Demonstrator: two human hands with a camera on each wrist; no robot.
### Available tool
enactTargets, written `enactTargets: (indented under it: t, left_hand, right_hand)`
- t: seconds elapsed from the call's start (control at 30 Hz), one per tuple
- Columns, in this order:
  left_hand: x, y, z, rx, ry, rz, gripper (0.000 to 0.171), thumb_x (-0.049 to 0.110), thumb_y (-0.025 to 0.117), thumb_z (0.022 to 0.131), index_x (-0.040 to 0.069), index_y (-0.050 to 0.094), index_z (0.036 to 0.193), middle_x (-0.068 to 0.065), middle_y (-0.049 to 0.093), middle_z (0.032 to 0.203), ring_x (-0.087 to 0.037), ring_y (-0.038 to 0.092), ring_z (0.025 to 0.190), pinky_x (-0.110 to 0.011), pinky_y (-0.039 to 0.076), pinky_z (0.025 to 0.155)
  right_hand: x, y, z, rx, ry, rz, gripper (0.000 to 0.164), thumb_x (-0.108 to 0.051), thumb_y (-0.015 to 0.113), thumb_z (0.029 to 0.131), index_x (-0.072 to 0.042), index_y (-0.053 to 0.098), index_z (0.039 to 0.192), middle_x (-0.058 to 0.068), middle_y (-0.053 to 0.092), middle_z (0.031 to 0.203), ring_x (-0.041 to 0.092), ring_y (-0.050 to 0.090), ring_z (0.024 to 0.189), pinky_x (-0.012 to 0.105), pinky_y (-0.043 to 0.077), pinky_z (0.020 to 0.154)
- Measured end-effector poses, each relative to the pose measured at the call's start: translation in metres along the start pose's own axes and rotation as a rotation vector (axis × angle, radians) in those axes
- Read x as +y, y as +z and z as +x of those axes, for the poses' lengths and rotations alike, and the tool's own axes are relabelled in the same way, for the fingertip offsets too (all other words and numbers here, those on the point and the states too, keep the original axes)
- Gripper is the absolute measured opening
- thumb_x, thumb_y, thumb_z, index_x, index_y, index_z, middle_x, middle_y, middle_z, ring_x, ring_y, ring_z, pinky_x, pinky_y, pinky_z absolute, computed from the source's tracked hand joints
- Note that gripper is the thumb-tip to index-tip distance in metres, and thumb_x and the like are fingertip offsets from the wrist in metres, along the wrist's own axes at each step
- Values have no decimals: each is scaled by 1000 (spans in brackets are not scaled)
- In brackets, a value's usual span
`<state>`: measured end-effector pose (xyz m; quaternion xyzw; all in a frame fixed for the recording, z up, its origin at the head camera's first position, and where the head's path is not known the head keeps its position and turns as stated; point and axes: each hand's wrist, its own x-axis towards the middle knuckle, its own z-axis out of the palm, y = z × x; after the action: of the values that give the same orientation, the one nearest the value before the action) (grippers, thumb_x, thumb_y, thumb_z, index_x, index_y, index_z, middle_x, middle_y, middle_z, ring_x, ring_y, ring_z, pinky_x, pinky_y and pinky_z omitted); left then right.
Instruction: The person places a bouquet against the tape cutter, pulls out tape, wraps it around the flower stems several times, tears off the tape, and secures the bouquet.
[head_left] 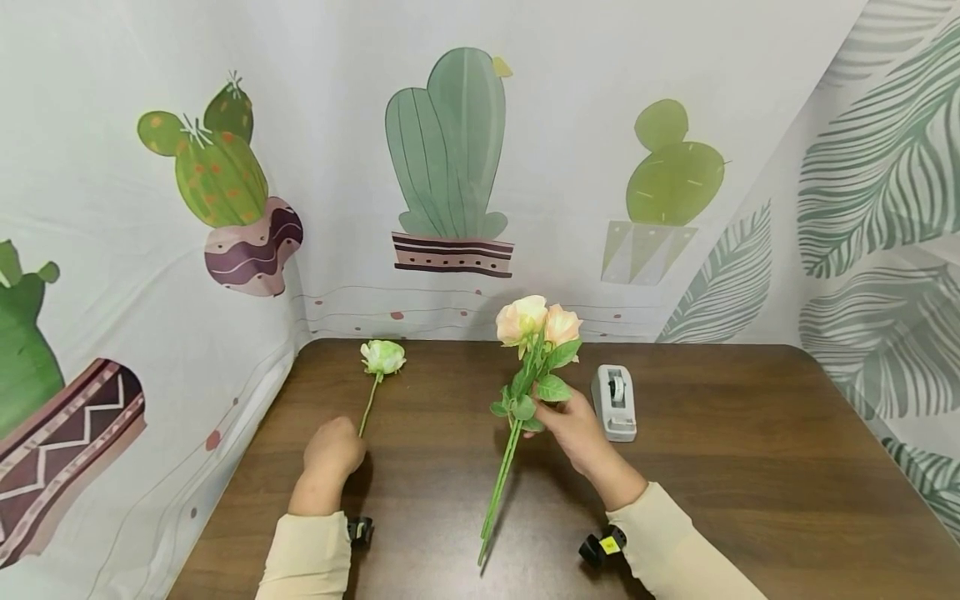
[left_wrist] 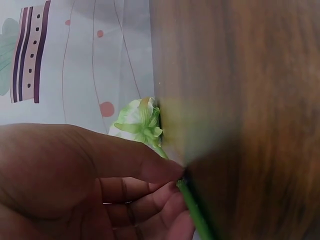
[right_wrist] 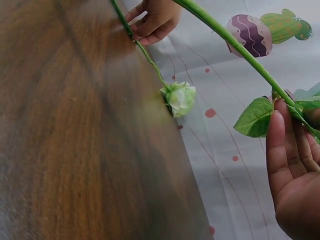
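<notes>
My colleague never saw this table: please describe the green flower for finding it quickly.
On the brown table, find the far left corner. Near it is a flower, its stem in the left hand: pale green, unlike the peach flowers in the right hand.

Left arm (head_left: 309, 550) and right arm (head_left: 667, 533) forward, left fingers (left_wrist: 150, 206) and right fingers (right_wrist: 277, 155) in pinch grips

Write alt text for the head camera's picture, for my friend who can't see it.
A person's right hand holds two peach-coloured flowers by their green stems over a brown table, while the left hand grips the stem of a green-and-white flower. A white tape dispenser stands right of the right hand, before a cactus-print backdrop.
</notes>
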<state>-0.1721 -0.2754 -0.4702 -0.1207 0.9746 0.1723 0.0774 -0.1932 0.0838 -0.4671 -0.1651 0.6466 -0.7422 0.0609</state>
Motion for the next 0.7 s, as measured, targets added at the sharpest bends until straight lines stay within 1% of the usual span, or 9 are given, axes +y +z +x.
enactTargets:
  t: [0.1, 0.2, 0.27, 0.37, 0.47, 0.5, 0.57, 0.7]
  left_hand:
    - [1, 0, 0, -7, -10, -4, 16, 3, 53, 85, 5, 58, 70, -17, 65, 83, -29, 59, 76, -49, 52, 67]
    - [1, 1, 0, -8, -13, -7, 15, 4, 53, 85, 5, 59, 72, -18, 66, 84, -30, 60, 77, -49, 52, 67]
    - [2, 0, 1, 1, -5, -7, 14, 4, 53, 85, 5, 60, 72, -18, 67, 85, -30, 62, 78, -51, 52, 68]
    - [4, 0, 1, 11, 6, -14, 17, 4, 53, 85, 8, 57, 69, -15, 65, 81, -29, 60, 75, -49, 52, 65]
    - [9, -1, -1, 38, 37, -30, 23, 4, 53, 84, 12, 50, 63, -10, 58, 71, -25, 54, 68, -42, 47, 59]
    - [11, -1, -2, 50, 51, -39, 22, 4, 53, 83, 13, 50, 63, -9, 57, 70, -24, 53, 67, -40, 45, 58]
    - [15, -1, -3, 78, 86, -59, 18, 5, 55, 82, 12, 52, 66, -8, 57, 69, -24, 53, 66, -38, 43, 58]
    - [24, -2, -8, 119, 139, -100, 6, 8, 57, 85, 8, 60, 80, -10, 64, 78, -26, 59, 71, -40, 47, 65]
  right_hand:
    - [0, -1, 0, -7, 0, -1, 36, -7, 59, 100, 14, 53, 128, -11, 73, 95, 10, 69, 75, 36, 61, 67]
    - [0, -1, 0, -17, -5, 2, 36, -8, 59, 101, 14, 53, 128, -11, 72, 97, 9, 69, 77, 35, 61, 68]
    - [-1, -2, 0, -22, -9, 5, 35, -8, 59, 101, 14, 53, 128, -10, 72, 99, 9, 69, 78, 33, 60, 68]
    - [0, -2, 0, -24, -11, 7, 35, -8, 58, 101, 14, 53, 128, -10, 71, 100, 9, 69, 78, 32, 60, 68]
    - [1, -2, 0, -23, -12, 3, 35, -8, 58, 101, 14, 53, 128, -9, 71, 101, 9, 70, 79, 34, 60, 68]
    - [1, -2, 0, -23, -13, 2, 34, -8, 58, 101, 14, 53, 127, -8, 71, 101, 10, 70, 79, 34, 61, 68]
    - [2, -2, 0, -20, -11, -2, 34, -8, 58, 101, 14, 54, 127, -8, 70, 101, 10, 69, 79, 35, 61, 68]
    - [2, -2, 0, -17, -7, -11, 34, -8, 59, 101, 13, 54, 127, -8, 71, 100, 10, 69, 78, 37, 61, 69]
